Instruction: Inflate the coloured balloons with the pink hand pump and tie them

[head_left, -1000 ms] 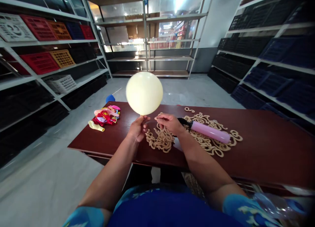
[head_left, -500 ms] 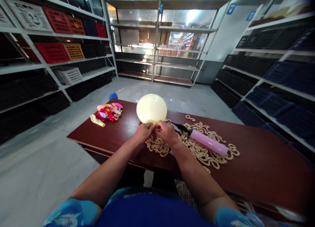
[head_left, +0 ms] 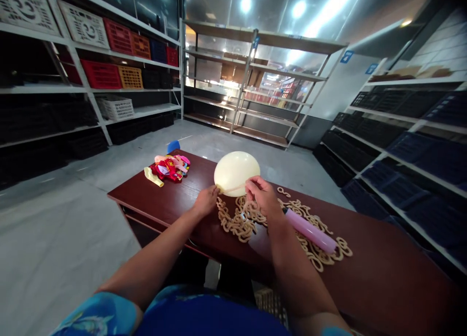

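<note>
An inflated pale yellow balloon (head_left: 237, 169) is in front of me, above the table. My left hand (head_left: 207, 200) is closed, pinching the balloon's neck at its lower left. At the balloon's lower right, my right hand (head_left: 260, 192) is closed with thumb and fingers together. A thin pale strand (head_left: 237, 188) runs across the balloon's lower front between both hands; whether it is the stretched neck or a string I cannot tell. Tan curled loops (head_left: 233, 224) lie below the hands. A pink hand pump (head_left: 310, 231) rests on more loops, partly behind my right forearm.
The dark red-brown table (head_left: 365, 243) carries a pile of red, pink and yellow uninflated balloons (head_left: 170, 168) at its left. Something blue (head_left: 173, 146) shows behind its far left corner. Shelves with crates (head_left: 118, 34) line the left, and dark bins (head_left: 412, 146) fill the right.
My hands, close together before, have moved apart: left to the balloon's lower left, right to its lower right. A strand now spans between them. The camera view has tilted up.
</note>
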Available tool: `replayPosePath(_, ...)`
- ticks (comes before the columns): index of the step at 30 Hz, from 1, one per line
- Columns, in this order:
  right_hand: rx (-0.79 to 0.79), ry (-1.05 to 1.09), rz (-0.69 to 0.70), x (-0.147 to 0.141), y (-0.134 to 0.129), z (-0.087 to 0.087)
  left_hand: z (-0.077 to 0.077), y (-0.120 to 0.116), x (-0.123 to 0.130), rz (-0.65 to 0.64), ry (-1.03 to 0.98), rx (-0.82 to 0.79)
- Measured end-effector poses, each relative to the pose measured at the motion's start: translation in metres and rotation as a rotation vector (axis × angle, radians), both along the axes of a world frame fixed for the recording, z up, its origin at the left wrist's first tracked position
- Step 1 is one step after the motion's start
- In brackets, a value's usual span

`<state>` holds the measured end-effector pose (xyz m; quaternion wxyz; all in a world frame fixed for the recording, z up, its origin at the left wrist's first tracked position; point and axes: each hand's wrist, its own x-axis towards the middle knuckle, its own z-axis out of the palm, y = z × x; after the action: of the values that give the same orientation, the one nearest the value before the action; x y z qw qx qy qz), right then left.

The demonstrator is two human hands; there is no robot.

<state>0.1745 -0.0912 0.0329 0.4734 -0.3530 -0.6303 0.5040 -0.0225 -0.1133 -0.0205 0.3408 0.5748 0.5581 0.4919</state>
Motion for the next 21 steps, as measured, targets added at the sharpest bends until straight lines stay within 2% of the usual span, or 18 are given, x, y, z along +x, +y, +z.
replayPosePath(3, 0.036, 0.064, -0.002, -0.012, 0.002, 0.024, -0.006, 0.000, 0.001, -0.015, -0.007, -0.027)
replayPosePath(6, 0.070, 0.093, 0.022, -0.037, 0.010, 0.045, -0.011, 0.000, 0.005, -0.005, -0.040, -0.073)
replayPosePath(11, 0.157, 0.132, 0.055, -0.079, 0.030, 0.087, -0.019, 0.004, 0.007, 0.078, -0.296, -0.179)
replayPosePath(13, 0.212, 0.121, 0.061, -0.087, 0.036, 0.103, -0.022, 0.007, 0.007, 0.118, -0.370, -0.208)
replayPosePath(15, 0.258, 0.095, 0.070, -0.092, 0.038, 0.114, -0.022, 0.009, 0.006, 0.146, -0.531, -0.289)
replayPosePath(18, 0.255, -0.032, 0.140, -0.096, 0.037, 0.113, -0.017, 0.013, 0.004, 0.116, -0.861, -0.453)
replayPosePath(21, 0.191, -0.226, 0.202, -0.095, 0.031, 0.091, -0.007, 0.015, -0.002, 0.046, -1.000, -0.505)
